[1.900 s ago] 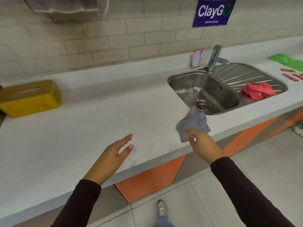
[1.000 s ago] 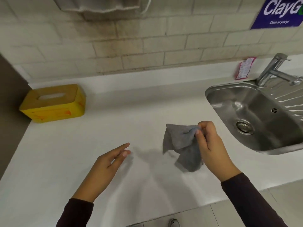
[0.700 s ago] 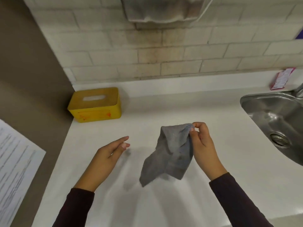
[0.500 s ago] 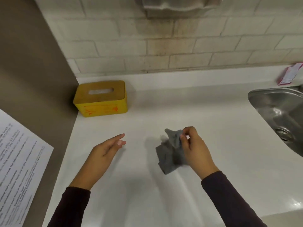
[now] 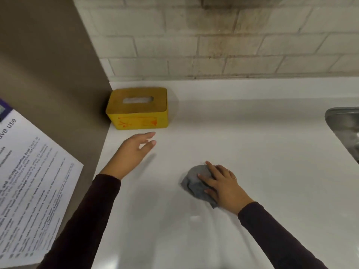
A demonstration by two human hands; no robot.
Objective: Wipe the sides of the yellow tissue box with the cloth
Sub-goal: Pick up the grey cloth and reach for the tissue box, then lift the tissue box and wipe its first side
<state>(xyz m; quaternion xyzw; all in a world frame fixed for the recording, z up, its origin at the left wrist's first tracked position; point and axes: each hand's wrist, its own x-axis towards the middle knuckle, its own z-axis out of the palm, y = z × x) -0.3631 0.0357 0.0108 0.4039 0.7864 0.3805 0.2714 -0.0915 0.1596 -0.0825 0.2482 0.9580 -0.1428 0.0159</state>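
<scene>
The yellow tissue box [image 5: 138, 121] with a wooden slotted lid stands in the back left corner of the white counter [image 5: 252, 144], against the brown side wall. My left hand [image 5: 134, 150] hovers open just in front of the box, fingers pointing at it, apart from it. A grey cloth [image 5: 194, 181] lies bunched on the counter, well to the right and nearer than the box. My right hand [image 5: 219, 183] rests on top of the cloth, fingers spread over it and pressing it down.
A brown side wall [image 5: 48, 74] closes off the left, with a printed paper notice [image 5: 29, 181] stuck on it. A tiled wall [image 5: 213, 45] runs along the back. The steel sink [image 5: 345, 129] rim shows at the right edge.
My right hand has lowered the cloth from the air onto the counter and lies flat on it. My left hand has reached forward toward the box. The view has shifted left and closer.
</scene>
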